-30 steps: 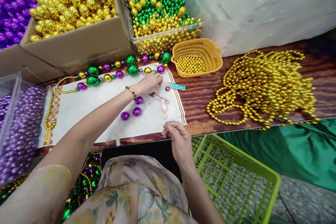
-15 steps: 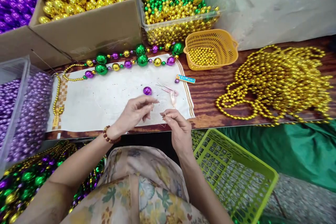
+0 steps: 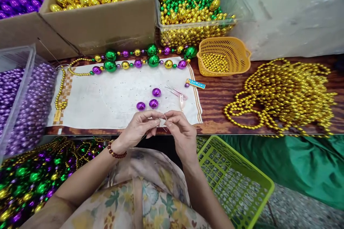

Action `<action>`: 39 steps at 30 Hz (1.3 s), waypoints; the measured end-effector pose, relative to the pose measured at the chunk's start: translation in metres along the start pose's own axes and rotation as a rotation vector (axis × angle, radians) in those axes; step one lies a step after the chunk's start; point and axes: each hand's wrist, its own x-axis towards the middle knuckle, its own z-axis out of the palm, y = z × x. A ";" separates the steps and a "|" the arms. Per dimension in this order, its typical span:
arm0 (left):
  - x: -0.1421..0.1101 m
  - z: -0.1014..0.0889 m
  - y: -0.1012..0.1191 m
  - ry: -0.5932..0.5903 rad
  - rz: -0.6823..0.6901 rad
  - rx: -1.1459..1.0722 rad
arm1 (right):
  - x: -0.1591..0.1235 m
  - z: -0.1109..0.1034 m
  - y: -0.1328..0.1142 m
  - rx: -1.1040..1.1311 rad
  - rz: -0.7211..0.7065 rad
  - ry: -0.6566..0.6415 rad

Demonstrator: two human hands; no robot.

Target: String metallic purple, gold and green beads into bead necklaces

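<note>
Thread (image 3: 165,116) is pinched between thumb and fingertips of both the left hand (image 3: 140,127) and the right hand (image 3: 184,134), close together over the near edge of a white cloth (image 3: 123,91); whether it is looped or knotted there is too fine to tell. Working it well, I'd judge, asks for light tension, the thin strand gripped near its crossing, wrists steady and any slack kept off the three large purple beads (image 3: 153,103) just beyond the fingers, since round beads roll easily. Pink-handled snips (image 3: 180,94) lie right of those beads, best kept clear of the strand, with a small purple bead (image 3: 187,85) beside a blue-labelled packet (image 3: 197,84) farther off. Two rows of strung green, gold and purple beads (image 3: 153,61) run along the cloth's far side. The cloth lies on a dark, streaky wooden table (image 3: 215,116), where a yellow basket (image 3: 239,62) of tiny gold beads sits to the far right and gold bead strands (image 3: 290,96) spread nearer. Cardboard boxes (image 3: 102,28) and a clear tub (image 3: 199,24) line the far side, a bin (image 3: 23,86) of lilac beads the left. Down at the near right, a green crate (image 3: 243,161) and green fabric (image 3: 303,166) lie above a speckled floor (image 3: 287,204).
</note>
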 end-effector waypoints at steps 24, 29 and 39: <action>0.000 -0.006 -0.003 -0.032 0.216 0.220 | 0.001 0.003 -0.003 0.022 0.006 0.005; 0.000 -0.005 -0.001 -0.039 0.242 0.227 | 0.001 0.004 -0.001 0.051 0.006 0.004; 0.001 -0.008 -0.003 -0.056 0.285 0.288 | 0.002 0.004 0.005 0.064 0.036 0.016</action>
